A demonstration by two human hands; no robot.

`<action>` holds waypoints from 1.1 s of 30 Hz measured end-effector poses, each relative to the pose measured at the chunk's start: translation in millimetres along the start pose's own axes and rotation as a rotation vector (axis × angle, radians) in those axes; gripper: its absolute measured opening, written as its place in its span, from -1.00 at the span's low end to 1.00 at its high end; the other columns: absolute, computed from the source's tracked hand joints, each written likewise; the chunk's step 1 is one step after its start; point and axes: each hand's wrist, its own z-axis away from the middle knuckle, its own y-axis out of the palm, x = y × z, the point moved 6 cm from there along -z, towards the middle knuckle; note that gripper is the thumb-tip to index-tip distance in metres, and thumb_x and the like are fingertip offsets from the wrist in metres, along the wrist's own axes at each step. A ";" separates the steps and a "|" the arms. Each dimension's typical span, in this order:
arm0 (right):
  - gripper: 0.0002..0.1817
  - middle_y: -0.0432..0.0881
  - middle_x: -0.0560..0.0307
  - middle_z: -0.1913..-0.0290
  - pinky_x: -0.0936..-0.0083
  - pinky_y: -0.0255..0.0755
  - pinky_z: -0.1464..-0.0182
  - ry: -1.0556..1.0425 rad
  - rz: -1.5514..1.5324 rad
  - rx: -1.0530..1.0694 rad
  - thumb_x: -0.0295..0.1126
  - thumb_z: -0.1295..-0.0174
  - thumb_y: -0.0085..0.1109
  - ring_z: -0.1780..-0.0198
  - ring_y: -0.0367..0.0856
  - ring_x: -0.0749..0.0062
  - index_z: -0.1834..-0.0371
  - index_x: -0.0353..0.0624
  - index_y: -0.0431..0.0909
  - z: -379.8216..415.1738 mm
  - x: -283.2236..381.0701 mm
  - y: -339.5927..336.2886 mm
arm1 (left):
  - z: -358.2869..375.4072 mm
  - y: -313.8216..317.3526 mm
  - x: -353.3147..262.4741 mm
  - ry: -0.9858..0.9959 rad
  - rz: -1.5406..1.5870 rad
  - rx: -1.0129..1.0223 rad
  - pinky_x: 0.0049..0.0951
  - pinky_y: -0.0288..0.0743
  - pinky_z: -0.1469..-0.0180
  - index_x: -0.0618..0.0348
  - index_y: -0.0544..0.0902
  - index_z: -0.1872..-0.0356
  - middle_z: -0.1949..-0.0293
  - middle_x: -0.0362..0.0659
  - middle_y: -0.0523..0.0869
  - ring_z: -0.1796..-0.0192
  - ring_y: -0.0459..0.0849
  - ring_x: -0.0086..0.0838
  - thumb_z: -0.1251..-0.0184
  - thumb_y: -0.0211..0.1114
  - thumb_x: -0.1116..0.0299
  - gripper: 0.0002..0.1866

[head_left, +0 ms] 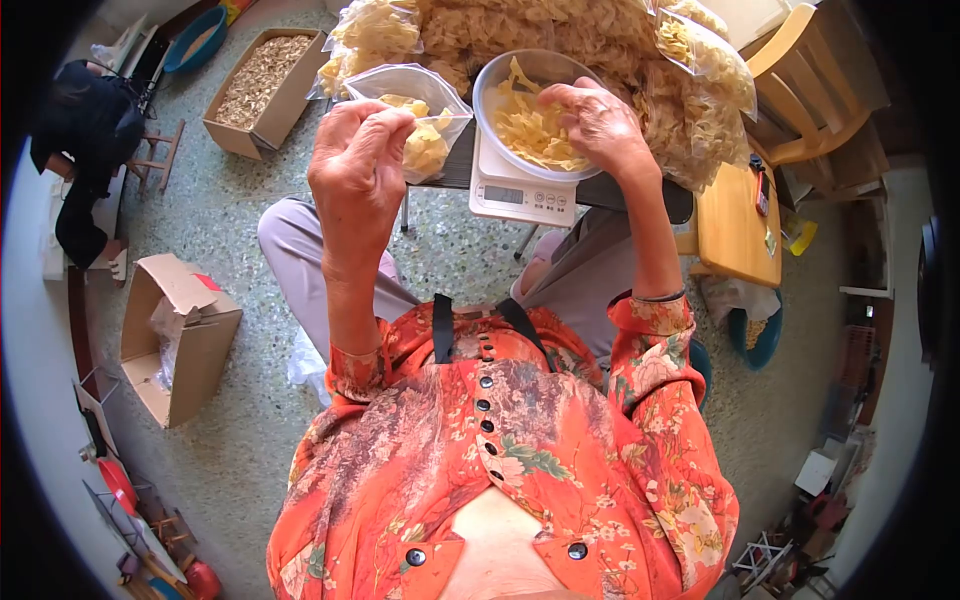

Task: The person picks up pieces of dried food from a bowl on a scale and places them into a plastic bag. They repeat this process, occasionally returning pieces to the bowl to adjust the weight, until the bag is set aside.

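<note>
A big heap of pale dried chips (560,30) is lying across the top of the view, its far side running out of frame, and packed clear bags (705,55) are resting against it. The dark surface (455,170) carrying all this is showing only as a narrow strip, since the heap, the bags and the scale are covering the rest.

A white digital scale (520,190) is sitting at the surface's near edge; its display is too small to read. A metal bowl (500,80) is standing on it, partly filled with the same chips, and its right rim is hiding behind the right hand (600,125). That hand is reaching over the bowl with fingers curled down into the chips; whether it is pinching any cannot be told.

The left hand (358,165) is raised just left of the scale, fingers bunched and gripping the mouth of an open plastic bag (415,115) holding some chips; the hand is covering the bag's near edge.

On the floor, two cardboard boxes are standing, one (262,85) filled with brownish bits, one (175,335) near the person's knee.
</note>
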 end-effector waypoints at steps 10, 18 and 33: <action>-0.86 0.77 0.13 0.21 0.47 0.63 0.06 -0.106 -0.318 -0.269 -0.47 -0.33 0.39 0.20 0.75 0.45 0.09 -0.22 0.75 8.2 -2.5 -41.5 | -1.0 0.1 -0.8 0.003 0.012 0.008 -0.34 0.65 0.01 0.22 0.81 0.14 0.17 -0.12 0.75 0.11 0.76 -0.33 -0.26 0.53 0.63 -0.82; -0.84 0.85 0.12 0.27 0.55 0.66 0.11 -0.003 -0.625 -0.486 -0.42 -0.35 0.45 0.27 0.80 0.54 0.07 -0.21 0.80 22.4 5.7 -57.4 | -2.8 -0.6 -2.4 -0.028 0.048 -0.017 -0.31 0.65 0.00 0.23 0.80 0.14 0.15 -0.10 0.76 0.10 0.77 -0.31 -0.25 0.54 0.63 -0.81; -0.89 0.76 0.28 0.36 0.73 0.53 0.33 -0.183 -1.068 -0.663 -0.50 -0.36 0.49 0.38 0.66 0.73 0.14 -0.26 0.76 21.9 106.2 -59.6 | -1.9 3.5 -1.8 -0.054 0.121 -0.051 -0.29 0.62 0.04 0.20 0.78 0.19 0.19 -0.09 0.74 0.12 0.74 -0.26 -0.24 0.53 0.61 -0.84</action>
